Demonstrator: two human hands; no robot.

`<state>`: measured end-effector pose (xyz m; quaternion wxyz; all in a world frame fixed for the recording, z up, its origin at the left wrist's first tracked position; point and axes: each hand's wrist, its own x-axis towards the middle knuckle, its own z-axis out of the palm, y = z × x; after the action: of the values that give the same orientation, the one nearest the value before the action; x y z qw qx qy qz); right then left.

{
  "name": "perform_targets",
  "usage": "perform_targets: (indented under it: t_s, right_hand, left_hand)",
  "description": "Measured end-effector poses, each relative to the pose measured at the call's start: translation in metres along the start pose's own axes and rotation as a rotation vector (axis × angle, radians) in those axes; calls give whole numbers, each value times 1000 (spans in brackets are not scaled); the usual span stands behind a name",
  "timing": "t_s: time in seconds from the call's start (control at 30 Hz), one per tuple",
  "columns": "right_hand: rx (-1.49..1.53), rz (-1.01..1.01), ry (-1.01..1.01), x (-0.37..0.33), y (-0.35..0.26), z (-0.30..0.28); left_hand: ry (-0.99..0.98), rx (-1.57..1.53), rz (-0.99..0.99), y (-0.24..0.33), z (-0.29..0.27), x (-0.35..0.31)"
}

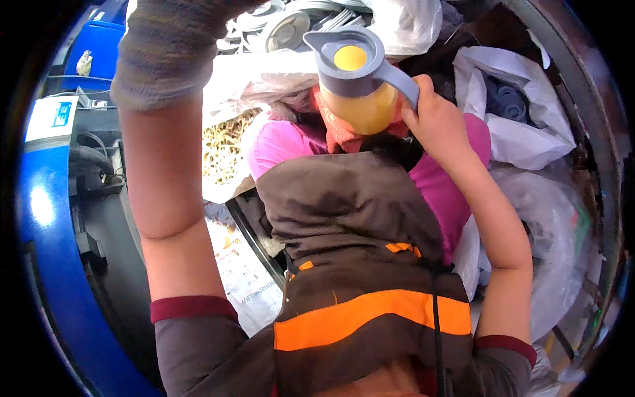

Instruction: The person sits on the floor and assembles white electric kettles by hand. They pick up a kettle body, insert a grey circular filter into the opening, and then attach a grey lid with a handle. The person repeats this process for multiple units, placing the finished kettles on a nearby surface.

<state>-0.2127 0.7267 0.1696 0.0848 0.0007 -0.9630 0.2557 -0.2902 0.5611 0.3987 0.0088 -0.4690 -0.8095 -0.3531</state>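
Note:
A jug (360,109) with a yellow body, a grey spouted lid and a round yellow button on top is above my lap. My right hand (436,122), bare, is closed round its grey handle. Orange-red cloth (338,135) shows behind and below the jug. My left arm reaches up past the top edge, and a grey striped knitted glove or sleeve covers my left hand (172,49). Its fingers lie beyond the picture, so what they touch is hidden. The nearest things to it are several grey plastic lids (284,30) in a white bag.
Pale small pieces (228,155) fill a white sack left of my knee. At the right, a white bag (522,142) holds dark grey plastic parts (506,99), above a clear plastic bag (539,245). Blue machinery (46,198) stands at my left; a dark metal frame (589,92) curves along the right.

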Motion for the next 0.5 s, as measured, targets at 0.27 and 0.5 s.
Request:
perform_targets:
  t_s: [0.27, 0.5]
  right_hand:
    - [66, -3, -22, 2, -6, 2]
    - [207, 25, 82, -2, 3, 8]
  left_hand:
    - [122, 644, -5, -82, 86, -34]
    - [18, 811, 244, -94, 56, -20]
